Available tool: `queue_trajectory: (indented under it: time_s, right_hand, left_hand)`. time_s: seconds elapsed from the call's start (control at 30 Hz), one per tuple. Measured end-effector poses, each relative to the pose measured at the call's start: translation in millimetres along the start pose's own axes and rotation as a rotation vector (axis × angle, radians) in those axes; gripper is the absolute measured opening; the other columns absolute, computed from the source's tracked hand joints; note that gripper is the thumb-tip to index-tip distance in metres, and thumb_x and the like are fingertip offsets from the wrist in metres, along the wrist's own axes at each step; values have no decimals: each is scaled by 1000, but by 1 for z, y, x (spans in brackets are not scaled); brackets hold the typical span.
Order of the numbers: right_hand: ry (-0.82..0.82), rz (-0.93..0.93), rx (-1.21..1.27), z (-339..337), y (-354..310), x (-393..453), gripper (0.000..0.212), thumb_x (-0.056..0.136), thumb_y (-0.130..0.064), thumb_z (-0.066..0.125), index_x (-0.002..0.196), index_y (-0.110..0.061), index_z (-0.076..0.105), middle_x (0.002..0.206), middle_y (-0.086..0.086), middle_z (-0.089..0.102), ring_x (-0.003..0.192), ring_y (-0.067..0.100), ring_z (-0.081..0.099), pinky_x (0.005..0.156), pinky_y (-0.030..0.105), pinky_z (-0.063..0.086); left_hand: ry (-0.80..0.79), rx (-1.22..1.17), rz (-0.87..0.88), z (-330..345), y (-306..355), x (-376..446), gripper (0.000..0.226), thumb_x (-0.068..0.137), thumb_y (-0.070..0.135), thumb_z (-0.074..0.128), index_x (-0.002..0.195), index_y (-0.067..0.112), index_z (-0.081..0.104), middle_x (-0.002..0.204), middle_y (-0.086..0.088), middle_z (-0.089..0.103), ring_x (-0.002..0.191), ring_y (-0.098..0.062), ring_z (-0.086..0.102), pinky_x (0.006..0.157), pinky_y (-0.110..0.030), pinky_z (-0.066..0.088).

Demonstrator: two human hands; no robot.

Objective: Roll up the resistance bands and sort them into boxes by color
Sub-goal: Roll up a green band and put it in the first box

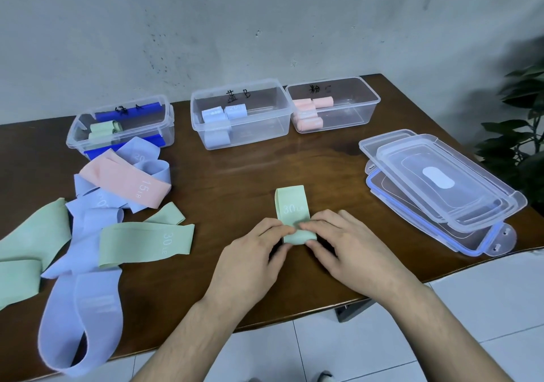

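The flat green fabric band (290,206) being rolled is showing "30 LB" in white. Another loose green band (147,244) is also reading "30 LB", and the pink fabric band (125,180) "15 LB". Black handwritten marks on the clear plastic boxes (241,113) are staying illegible.

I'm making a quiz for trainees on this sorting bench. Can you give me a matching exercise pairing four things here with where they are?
Things:
1. Half-rolled green fabric band
2. Rolled pink bands
3. Stacked clear plastic lids
4. Flat pink band marked 15 LB

Places:
A. Right side of the wooden table
B. Loose pile at left
C. Rightmost clear box
D. Under both hands, left hand and right hand

Pairs: 1-D, 2-C, 3-A, 4-B
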State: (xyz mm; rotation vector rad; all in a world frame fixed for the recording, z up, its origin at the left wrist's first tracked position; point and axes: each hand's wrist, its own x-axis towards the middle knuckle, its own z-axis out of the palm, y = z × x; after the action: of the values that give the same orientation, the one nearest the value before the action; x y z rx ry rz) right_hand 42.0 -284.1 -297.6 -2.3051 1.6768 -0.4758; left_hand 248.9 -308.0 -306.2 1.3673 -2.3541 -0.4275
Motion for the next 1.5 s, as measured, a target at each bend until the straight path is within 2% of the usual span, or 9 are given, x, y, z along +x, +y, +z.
queue_trajectory:
  time_s: [0.23, 0.4, 0.53, 0.67, 0.8, 0.93, 1.17, 1.37, 1.5]
  right_hand:
    - [29, -16, -5, 1, 2, 4, 32, 96, -33, 63, 126, -38, 57, 123, -23, 50, 100, 0, 42, 87, 16, 41]
    - [9, -8, 3, -1, 4, 8, 32, 99, -36, 56, 131, -38, 55, 127, -24, 50, 109, 1, 46, 94, 16, 41]
    - [-26, 1, -15, -4, 4, 13, 37, 101, -39, 51, 138, -38, 51, 132, -22, 49, 111, 0, 44, 97, 17, 40]
    - [-8, 10, -31, -3, 4, 12, 42, 102, -41, 49, 143, -39, 46, 135, -22, 46, 110, 2, 42, 97, 20, 43]
    - [31, 12, -12, 3, 4, 13, 42, 97, -36, 59, 138, -39, 50, 133, -22, 45, 110, 4, 43, 95, 23, 46]
    - [47, 9, 17, 2, 5, 17, 34, 97, -32, 61, 131, -34, 56, 130, -19, 52, 109, 3, 46, 95, 24, 47]
    - [-6, 15, -33, -2, 7, 24, 39, 102, -40, 48, 141, -37, 49, 135, -21, 48, 113, 3, 42, 100, 22, 42]
    - [-8, 19, -63, -3, 6, 24, 49, 101, -42, 50, 149, -37, 39, 140, -20, 40, 115, 5, 38, 102, 23, 40]
    - [24, 6, -27, -3, 7, 29, 41, 98, -36, 58, 138, -35, 49, 134, -19, 50, 112, 5, 43, 100, 26, 42]
  left_hand:
    - [-41, -9, -40, -2, 1, 6, 36, 100, 46, 46, 135, 40, 51, 133, 27, 45, 93, -2, 57, 79, -16, 53]
    - [39, -14, -5, 3, 1, 1, 31, 99, 39, 54, 130, 37, 58, 129, 22, 48, 81, -2, 56, 69, -11, 51]
    - [35, 12, 12, 3, -1, 3, 27, 96, 35, 60, 124, 34, 62, 126, 19, 54, 77, -3, 60, 65, -9, 48]
    - [32, 35, 30, 0, -2, 11, 31, 99, 37, 55, 129, 36, 60, 132, 20, 53, 97, -4, 62, 73, -12, 52]
    - [-5, 43, 19, -2, -4, 17, 37, 102, 41, 43, 139, 38, 50, 140, 23, 44, 113, -3, 56, 82, -14, 52]
    - [-18, 39, -1, -3, -4, 17, 40, 102, 43, 42, 141, 39, 48, 140, 24, 40, 104, -3, 58, 80, -14, 52]
    - [-10, 52, 21, 0, -5, 18, 37, 99, 41, 52, 135, 37, 54, 136, 22, 43, 82, -2, 56, 69, -10, 47]
    - [-5, 80, 16, -2, -5, 26, 36, 98, 39, 54, 135, 35, 54, 136, 20, 47, 93, -7, 62, 70, -14, 51]
    - [-12, 85, -2, -3, -5, 31, 35, 98, 39, 54, 132, 35, 56, 134, 21, 48, 83, -6, 59, 72, -16, 53]
